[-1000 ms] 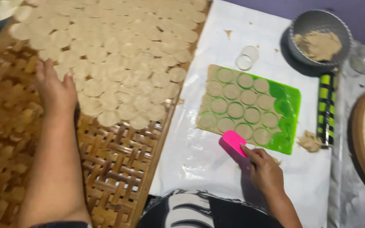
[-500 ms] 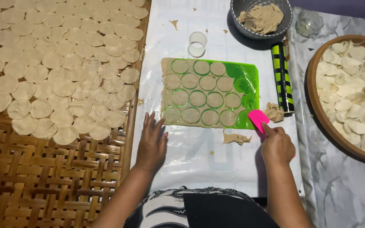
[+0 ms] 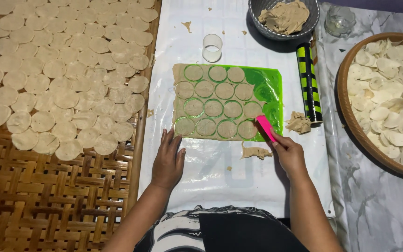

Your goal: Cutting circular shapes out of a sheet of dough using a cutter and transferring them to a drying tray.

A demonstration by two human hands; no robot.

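Note:
A green mat (image 3: 270, 88) lies on the white sheet, covered with thin tan dough (image 3: 213, 105) cut into several rounds. My right hand (image 3: 289, 153) holds a pink scraper (image 3: 265, 127) with its blade at the mat's lower right corner. My left hand (image 3: 169, 158) rests flat on the white sheet, fingers apart, just below the mat's lower left corner. A strip of dough scrap (image 3: 255, 152) lies between my hands, and another clump (image 3: 298, 123) sits right of the mat.
A woven bamboo tray (image 3: 52, 196) at left carries many dough rounds (image 3: 66, 60). A clear ring cutter (image 3: 212, 47), a grey bowl of dough (image 3: 285, 16), a black-and-yellow roller (image 3: 309, 81) and a brown basket (image 3: 346, 112) of rounds surround the mat.
My left hand left the bamboo tray and came down flat beside the green mat. My right hand brought the pink scraper from below the mat to its lower right corner.

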